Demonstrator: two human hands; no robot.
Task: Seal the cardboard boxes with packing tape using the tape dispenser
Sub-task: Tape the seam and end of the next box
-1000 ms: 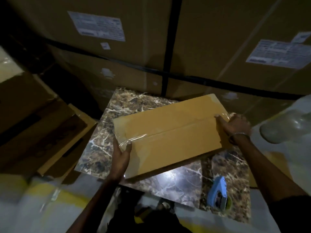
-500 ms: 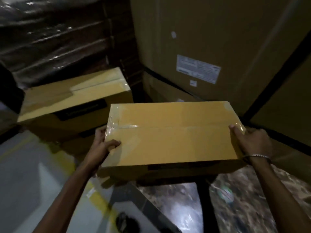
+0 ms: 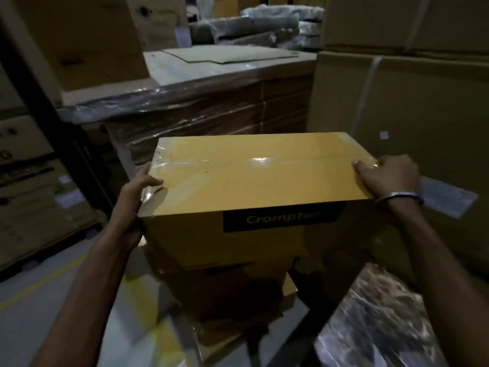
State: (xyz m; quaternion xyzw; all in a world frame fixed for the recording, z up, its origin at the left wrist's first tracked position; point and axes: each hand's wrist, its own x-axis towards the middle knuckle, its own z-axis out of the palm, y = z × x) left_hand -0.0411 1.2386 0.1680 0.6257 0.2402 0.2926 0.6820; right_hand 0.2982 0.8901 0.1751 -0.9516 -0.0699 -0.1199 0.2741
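From my head camera, much is dim and blurred: the boxes beneath the one I hold are smeared into shadow, and I cannot tell whether it touches them. My left hand (image 3: 137, 193) grips the left end of the cardboard box (image 3: 262, 181), thumb curled over the top edge, the other fingers hidden behind the side. My right hand (image 3: 387, 177) clasps the right end, fingers bent over the corner, a metal bangle (image 3: 399, 196) on the wrist. The box is rectangular, smooth yellow-brown card, with glossy clear packing tape (image 3: 260, 161) along its top seam and crinkled over both ends. A dark label (image 3: 283, 219) on the near side reads "Crampton". Bottom right, a marbled slab (image 3: 383, 327) gleams, cut off by the frame. Behind stands a shrink-wrapped stack (image 3: 206, 112).
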